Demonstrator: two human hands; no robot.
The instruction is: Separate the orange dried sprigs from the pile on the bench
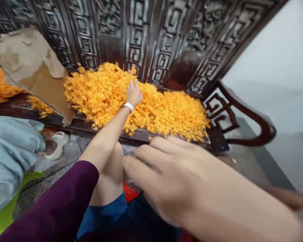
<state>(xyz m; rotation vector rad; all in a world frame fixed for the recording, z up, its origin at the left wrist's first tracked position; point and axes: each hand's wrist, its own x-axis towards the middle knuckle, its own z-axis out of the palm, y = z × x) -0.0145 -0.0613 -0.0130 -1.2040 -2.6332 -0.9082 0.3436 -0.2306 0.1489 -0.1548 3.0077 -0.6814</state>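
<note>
A long pile of small orange flower-like pieces (103,90) covers the seat of a dark carved wooden bench. My left hand (134,93), with a white band at the wrist, reaches to the upper middle of the pile. Its fingers are stretched and slightly apart, touching or just above the pieces, with nothing visible in them. Close to the camera, my right hand (171,174) is blurred by motion and held over my lap. Its fingers are curled in; whatever they hold, if anything, is hidden. Something red (131,192) shows below it, between my legs.
A torn cardboard sheet (40,74) leans at the pile's left. Beyond it, more orange pieces (5,87) lie near another person's hand. That person's light-blue trouser leg (12,154) and pale clog (57,144) are at left. A dark phone-like object (218,140) lies by the curved armrest (265,134).
</note>
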